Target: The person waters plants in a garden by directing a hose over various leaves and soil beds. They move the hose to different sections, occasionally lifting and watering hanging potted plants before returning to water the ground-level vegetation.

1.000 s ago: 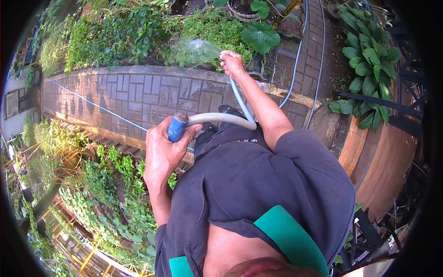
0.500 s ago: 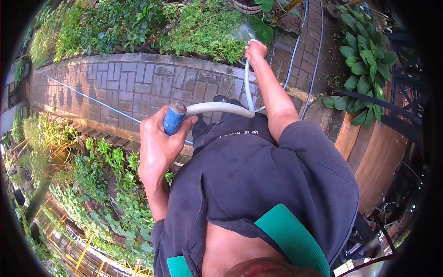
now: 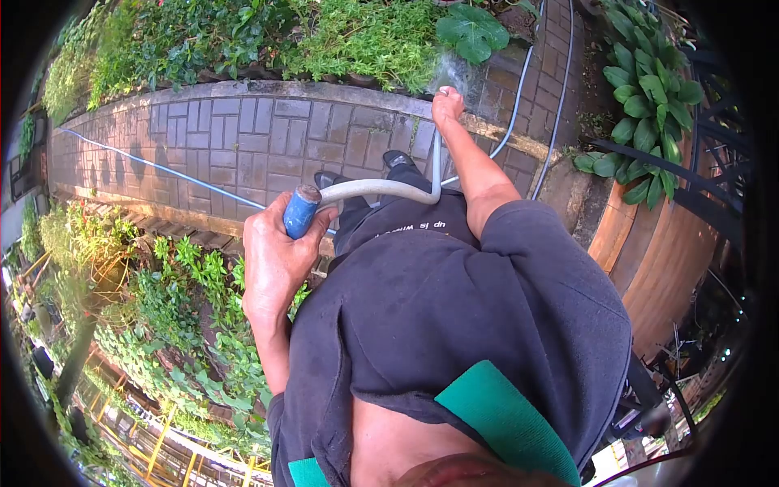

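Observation:
My right hand [image 3: 447, 105] stretches forward over the path's edge, fingers wrapped round the end of a pale grey hose [image 3: 381, 187]. Water spray [image 3: 449, 75] fans out just beyond it, near a broad leaf [image 3: 473, 34]. From that fist the hose drops, bends near my waist and curves across to my left hand [image 3: 276, 256]. That hand is closed, thumb forward, on a blue cylinder [image 3: 301, 213] with a worn, brownish end. The hose meets it beside the thumb; how the two are joined is hidden.
Wet brick paving [image 3: 235, 134] lies under my feet [image 3: 396, 159]. A blue hose [image 3: 162, 169] trails across it, and another hose [image 3: 560, 105] runs along the right. Green plants [image 3: 357, 40] border the far curb; leafy plants [image 3: 191, 284] grow at left. Wooden boards [image 3: 649, 268] and dark metalwork stand right.
My right hand has lowered slightly toward me, and the spray has moved with it from the low plants toward the path's edge. My feet now show more. My left hand keeps its hold.

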The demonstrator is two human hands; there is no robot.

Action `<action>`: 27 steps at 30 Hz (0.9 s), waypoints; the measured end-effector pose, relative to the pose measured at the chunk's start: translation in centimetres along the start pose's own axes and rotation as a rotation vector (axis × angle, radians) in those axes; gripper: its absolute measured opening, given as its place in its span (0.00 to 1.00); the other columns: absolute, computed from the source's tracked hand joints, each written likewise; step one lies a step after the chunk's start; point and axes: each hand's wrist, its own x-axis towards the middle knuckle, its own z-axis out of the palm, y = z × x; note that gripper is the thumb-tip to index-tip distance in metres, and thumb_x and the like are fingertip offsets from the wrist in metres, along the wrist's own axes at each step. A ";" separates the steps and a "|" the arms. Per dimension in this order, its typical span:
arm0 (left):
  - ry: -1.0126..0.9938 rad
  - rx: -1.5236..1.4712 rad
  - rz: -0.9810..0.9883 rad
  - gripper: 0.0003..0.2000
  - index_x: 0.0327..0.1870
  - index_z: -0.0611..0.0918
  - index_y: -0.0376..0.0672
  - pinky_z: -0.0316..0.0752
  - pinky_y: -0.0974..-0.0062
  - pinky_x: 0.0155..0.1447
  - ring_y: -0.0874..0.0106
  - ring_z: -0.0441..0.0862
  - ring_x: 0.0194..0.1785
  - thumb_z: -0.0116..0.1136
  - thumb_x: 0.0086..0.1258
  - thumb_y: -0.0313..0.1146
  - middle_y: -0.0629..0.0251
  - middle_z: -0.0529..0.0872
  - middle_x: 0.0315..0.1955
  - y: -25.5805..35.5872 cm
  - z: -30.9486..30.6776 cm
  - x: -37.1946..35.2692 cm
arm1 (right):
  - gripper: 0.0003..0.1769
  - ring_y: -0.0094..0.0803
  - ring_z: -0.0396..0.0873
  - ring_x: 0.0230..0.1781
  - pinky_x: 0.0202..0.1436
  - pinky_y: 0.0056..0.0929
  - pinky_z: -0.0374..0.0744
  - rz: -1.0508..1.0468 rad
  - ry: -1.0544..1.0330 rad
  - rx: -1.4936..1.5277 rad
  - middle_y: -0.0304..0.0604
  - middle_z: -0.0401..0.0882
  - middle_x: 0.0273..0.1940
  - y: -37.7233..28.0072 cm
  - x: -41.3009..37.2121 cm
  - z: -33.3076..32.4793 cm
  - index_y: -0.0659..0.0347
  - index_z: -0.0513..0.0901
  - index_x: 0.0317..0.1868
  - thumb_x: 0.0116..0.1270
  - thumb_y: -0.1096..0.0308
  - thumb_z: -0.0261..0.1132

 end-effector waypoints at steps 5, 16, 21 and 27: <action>-0.025 0.019 0.020 0.13 0.34 0.81 0.34 0.71 0.67 0.31 0.60 0.70 0.19 0.69 0.59 0.34 0.50 0.78 0.17 -0.2 0.4 0.7 | 0.13 0.56 0.82 0.41 0.48 0.45 0.78 -0.065 -0.043 -0.031 0.59 0.83 0.37 -0.1 -1.0 -1.0 0.59 0.83 0.42 0.58 0.68 0.57; -0.018 0.038 0.029 0.13 0.36 0.82 0.33 0.72 0.63 0.33 0.51 0.78 0.24 0.69 0.58 0.35 0.46 0.80 0.20 -0.1 0.4 0.1 | 0.13 0.49 0.82 0.40 0.48 0.40 0.78 -0.230 -0.154 -0.047 0.57 0.83 0.36 -3.5 -0.1 1.1 0.56 0.84 0.44 0.60 0.67 0.59; -0.020 0.017 -0.018 0.13 0.37 0.82 0.33 0.73 0.63 0.34 0.52 0.80 0.26 0.69 0.58 0.34 0.46 0.81 0.20 -0.1 0.1 -0.8 | 0.13 0.47 0.83 0.38 0.46 0.39 0.78 -0.245 -0.339 0.046 0.54 0.84 0.35 -7.0 -0.5 3.0 0.57 0.84 0.44 0.60 0.66 0.60; 0.027 -0.028 -0.058 0.13 0.39 0.83 0.33 0.74 0.64 0.35 0.53 0.81 0.26 0.68 0.58 0.34 0.46 0.82 0.21 -0.1 0.0 -1.5 | 0.12 0.46 0.82 0.38 0.46 0.38 0.78 -0.351 -0.446 0.063 0.53 0.83 0.36 -11.8 -2.3 3.5 0.55 0.84 0.43 0.61 0.66 0.59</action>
